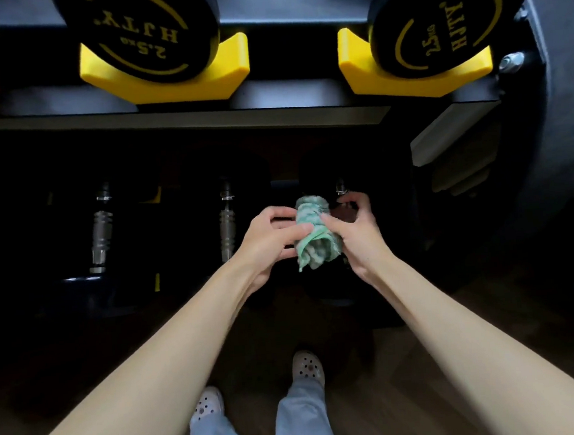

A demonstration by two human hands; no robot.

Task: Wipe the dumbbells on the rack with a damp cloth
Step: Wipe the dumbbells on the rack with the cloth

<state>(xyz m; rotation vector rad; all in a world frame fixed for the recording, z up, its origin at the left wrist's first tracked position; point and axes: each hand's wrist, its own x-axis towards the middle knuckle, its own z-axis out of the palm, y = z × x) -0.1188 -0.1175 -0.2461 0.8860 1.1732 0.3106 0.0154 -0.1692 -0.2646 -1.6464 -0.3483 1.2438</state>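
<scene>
A green and white cloth (316, 235) is bunched between both my hands, over the dark lower shelf of the rack. My left hand (273, 239) pinches its left side with thumb and fingers. My right hand (355, 232) grips its right side, fingers curled near a steel dumbbell handle (341, 187) that is mostly hidden in shadow. Two black 2.5 kg dumbbells (140, 33) (442, 23) with yellow lettering rest in yellow cradles (165, 86) on the upper shelf.
More dumbbells with steel handles (101, 228) (227, 218) lie on the dim lower shelf to the left. The rack's black upright (558, 110) curves down on the right. My feet in pale clogs (307, 366) stand on a wooden floor.
</scene>
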